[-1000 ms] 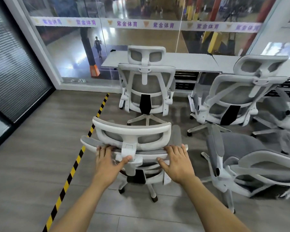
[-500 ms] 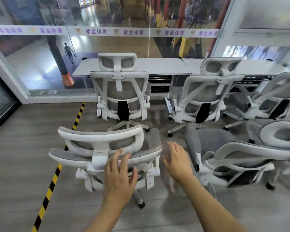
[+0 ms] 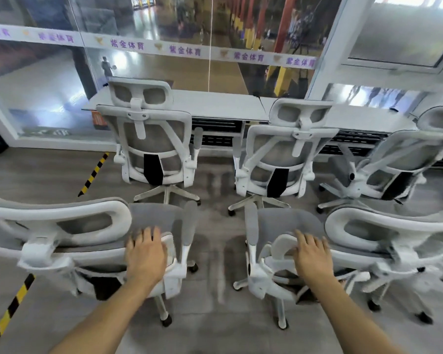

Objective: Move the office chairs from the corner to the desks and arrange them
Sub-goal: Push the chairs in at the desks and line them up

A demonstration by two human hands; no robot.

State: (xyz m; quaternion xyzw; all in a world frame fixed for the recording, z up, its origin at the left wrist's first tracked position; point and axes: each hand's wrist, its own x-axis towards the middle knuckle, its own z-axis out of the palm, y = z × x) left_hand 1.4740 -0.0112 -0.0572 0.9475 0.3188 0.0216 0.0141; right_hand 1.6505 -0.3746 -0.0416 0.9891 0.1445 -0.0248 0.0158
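Head view: the left hand [image 3: 145,254] lies flat, fingers slightly apart, on the inner end of a white-framed grey mesh office chair [image 3: 49,213], whose back runs leftward from the fingers. The right hand [image 3: 311,256], fingers spread, rests on a second grey mesh chair [image 3: 394,221] running rightward. The long white desk [image 3: 215,104] lies ahead of both sets of fingertips, so a forward push looks likely.

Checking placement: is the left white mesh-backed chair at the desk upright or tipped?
Upright: the white mesh-backed chair stands on its star base.

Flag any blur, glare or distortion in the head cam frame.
Head view: motion blur streaks the floor and softens the near left chair and left hand; bright reflections wash the glass wall; wide-angle distortion tilts the pillar and bows the desks.
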